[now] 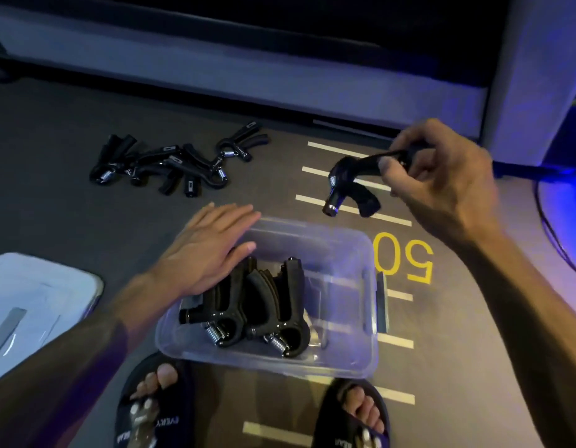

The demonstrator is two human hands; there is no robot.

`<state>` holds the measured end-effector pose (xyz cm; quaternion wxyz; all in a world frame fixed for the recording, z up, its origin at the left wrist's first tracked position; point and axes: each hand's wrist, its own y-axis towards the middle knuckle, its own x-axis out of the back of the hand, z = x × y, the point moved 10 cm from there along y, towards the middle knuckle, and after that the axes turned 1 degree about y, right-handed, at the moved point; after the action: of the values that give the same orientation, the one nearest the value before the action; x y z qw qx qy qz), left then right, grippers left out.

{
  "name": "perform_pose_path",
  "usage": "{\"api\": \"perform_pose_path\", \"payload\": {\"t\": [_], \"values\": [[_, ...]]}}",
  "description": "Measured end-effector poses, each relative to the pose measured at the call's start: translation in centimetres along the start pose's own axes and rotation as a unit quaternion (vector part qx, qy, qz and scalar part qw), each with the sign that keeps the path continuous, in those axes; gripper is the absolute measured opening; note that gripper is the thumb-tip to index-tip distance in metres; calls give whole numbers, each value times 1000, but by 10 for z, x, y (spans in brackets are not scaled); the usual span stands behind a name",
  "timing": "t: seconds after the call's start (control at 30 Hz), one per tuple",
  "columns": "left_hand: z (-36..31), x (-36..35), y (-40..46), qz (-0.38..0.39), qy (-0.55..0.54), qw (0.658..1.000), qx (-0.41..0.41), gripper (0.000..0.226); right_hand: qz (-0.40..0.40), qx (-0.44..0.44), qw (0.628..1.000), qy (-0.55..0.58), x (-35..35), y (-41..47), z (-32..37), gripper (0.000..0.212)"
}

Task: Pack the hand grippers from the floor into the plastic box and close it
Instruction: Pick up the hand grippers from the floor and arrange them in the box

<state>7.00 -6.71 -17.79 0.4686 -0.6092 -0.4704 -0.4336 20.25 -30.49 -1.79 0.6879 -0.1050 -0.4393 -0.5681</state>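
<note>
Holding one black hand gripper (pixel 351 182) by the end of a handle, the right hand (pixel 441 179) hangs in the air beyond the far right corner of the clear plastic box (pixel 361 347). Its fingers (pixel 388 168) and thumb are curled round that handle, with the spring end and the other handle hanging down to their left, above the white floor stripes (pixel 354 208).

The left hand (pixel 209 250) lies flat over the near-left part of the box, fingers (pixel 234 215) straight and close together, pointing away toward the box's far rim; it grips nothing. Just below and to the right of those fingers, two hand grippers in the box (pixel 257 308) lie side by side, springs toward the person's feet.

Well beyond the left fingers, a loose pile of hand grippers (pixel 173 163) lies on the dark floor (pixel 53 221). The white box lid (pixel 37 302) lies on the floor to the left of the left forearm. A yellow "50" (pixel 404 258) is painted beside the box, under the right forearm. Two feet in black slippers (pixel 154 405) stand just in front of the box.
</note>
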Motion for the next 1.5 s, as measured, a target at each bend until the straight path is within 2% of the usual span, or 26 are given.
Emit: {"api": "perform_pose_path", "payload": {"t": [0.07,0.13,0.27,0.4,0.57,0.7,0.93,1.13,1.23,1.5], "values": [[2,-3,-7,-1,16,1000,9,77,28,42,998,-35,8,-16,36,24],[3,-4,-13,-8,20,1000,14,77,116,67,987,-83,-10,-35,54,28],[4,-8,-21,-23,1,1000,11,80,299,66,934,-185,-74,-84,41,29],[6,-11,-21,-44,-12,999,11,73,355,68,907,-216,-124,-122,10,29],[10,-13,-19,-68,-20,997,4,65,427,27,875,-226,-162,-147,-29,28],[11,-12,-18,-83,-29,996,3,62,461,29,869,-178,-172,-157,-36,29],[11,-10,-20,-107,-44,993,-4,59,495,47,853,-159,-177,-162,-30,27],[11,-9,-19,-115,-49,992,-3,59,521,-12,848,-98,-177,-162,-32,19],[12,-10,-18,-116,-48,992,-2,58,527,-15,844,-95,-178,-162,-32,18],[14,-11,-18,-122,-41,992,0,57,543,-43,828,-132,-178,-164,-40,48]]}}
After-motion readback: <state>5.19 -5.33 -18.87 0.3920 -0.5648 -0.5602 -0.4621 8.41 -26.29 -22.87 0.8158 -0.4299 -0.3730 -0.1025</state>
